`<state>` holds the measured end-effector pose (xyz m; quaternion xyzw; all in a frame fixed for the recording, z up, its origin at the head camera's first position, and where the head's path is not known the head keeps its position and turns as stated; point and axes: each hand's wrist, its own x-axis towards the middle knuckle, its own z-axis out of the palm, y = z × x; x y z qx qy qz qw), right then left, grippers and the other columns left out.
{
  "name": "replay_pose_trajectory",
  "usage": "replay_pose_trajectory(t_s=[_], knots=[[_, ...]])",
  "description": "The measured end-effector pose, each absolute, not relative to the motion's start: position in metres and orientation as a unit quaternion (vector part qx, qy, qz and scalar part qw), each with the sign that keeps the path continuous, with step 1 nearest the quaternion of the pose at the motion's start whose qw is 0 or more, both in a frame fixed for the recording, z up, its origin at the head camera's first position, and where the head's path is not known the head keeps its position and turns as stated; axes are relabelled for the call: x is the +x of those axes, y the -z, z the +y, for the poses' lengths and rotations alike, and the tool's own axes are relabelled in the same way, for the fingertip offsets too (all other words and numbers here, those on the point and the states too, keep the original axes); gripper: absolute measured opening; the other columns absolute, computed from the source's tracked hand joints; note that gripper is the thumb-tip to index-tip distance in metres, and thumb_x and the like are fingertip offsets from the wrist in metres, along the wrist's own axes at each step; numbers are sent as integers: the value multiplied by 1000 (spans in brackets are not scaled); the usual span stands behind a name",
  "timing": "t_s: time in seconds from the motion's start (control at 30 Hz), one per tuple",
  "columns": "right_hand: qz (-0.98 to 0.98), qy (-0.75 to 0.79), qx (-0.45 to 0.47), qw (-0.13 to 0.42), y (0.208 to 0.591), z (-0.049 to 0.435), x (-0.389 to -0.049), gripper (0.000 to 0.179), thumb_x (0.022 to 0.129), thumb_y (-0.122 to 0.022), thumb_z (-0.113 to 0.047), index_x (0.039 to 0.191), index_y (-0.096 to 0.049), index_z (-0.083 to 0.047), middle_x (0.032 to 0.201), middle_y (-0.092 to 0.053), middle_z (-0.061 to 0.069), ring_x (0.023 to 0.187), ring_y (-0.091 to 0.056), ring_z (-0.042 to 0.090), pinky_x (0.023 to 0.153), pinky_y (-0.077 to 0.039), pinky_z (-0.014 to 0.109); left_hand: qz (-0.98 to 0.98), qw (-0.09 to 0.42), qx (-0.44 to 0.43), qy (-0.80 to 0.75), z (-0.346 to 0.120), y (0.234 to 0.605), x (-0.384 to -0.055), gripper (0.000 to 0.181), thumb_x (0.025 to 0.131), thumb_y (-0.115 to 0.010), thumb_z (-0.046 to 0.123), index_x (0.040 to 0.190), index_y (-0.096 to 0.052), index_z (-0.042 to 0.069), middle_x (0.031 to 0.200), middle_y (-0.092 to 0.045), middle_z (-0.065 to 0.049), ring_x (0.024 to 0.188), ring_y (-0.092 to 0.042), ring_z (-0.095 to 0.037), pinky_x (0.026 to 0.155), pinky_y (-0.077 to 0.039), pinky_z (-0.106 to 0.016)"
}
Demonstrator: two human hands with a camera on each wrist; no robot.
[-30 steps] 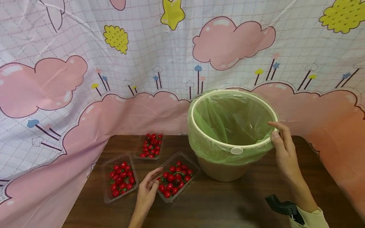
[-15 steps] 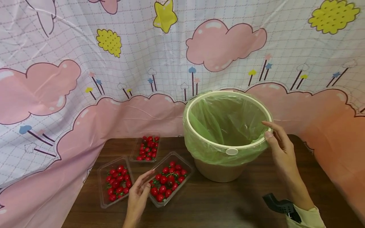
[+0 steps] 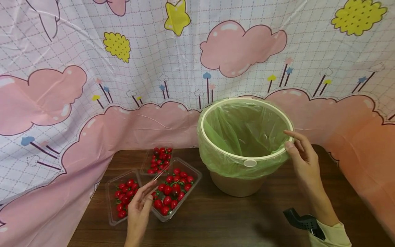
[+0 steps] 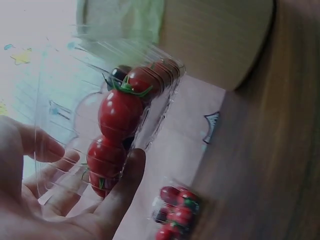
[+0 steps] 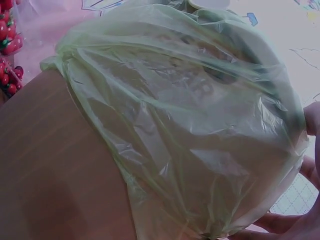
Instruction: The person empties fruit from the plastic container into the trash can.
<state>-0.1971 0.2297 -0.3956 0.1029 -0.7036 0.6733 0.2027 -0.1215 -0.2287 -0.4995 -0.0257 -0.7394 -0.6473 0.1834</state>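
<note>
My left hand [image 3: 139,211] grips the near left end of a clear plastic box [image 3: 194,178] of cherry tomatoes [image 3: 176,189]. In the left wrist view the thumb is over the box wall and fingers lie beneath, with the box raised off the table. On the right stands a trash can [image 3: 237,185] lined with a green bag [image 3: 216,159]. My right hand [image 3: 305,161] pinches its cream rim [image 3: 223,150], thumb outside and a finger over the inner edge. The right wrist view shows the bag's outer folds [image 5: 175,135] and only some fingers.
Two more clear boxes of cherry tomatoes stand on the wooden table [image 3: 216,219]: a left box [image 3: 112,192], partly behind my left hand, and a back box [image 3: 160,159]. A patterned cloth [image 3: 172,123] hangs behind the table.
My left hand has moved left with the held box, which now overlaps the two other boxes in view. The head view has shifted slightly. My right hand stays on the rim.
</note>
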Motion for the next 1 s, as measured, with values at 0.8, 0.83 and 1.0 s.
replay_pose_trajectory(t_s=[0.8,0.83,1.0], knots=[[-734,-638,106,208,395,229,-196,40,108,-51,-17,147,-52,-7,163,-34,8,152,-27,29,115,-32,33,-732,238,-23,638,-228,456,-124,37,105,-44,-6,138,-61,-1,132,-67,-15,119,-66,-26,65,-43,-16],[-736,-635,106,209,395,229,-197,40,108,-50,-17,147,-52,-7,163,-35,8,152,-27,29,116,-31,35,-733,240,-17,636,-227,454,-124,36,106,-45,-5,137,-61,-1,130,-68,-15,115,-67,-24,58,-41,-18],[-750,-619,95,214,397,232,-194,40,109,-50,-20,148,-52,-9,163,-36,5,151,-28,27,118,-29,41,-727,241,4,643,-223,450,-124,36,105,-45,-5,136,-63,0,124,-71,-14,102,-68,-19,46,-33,-25]])
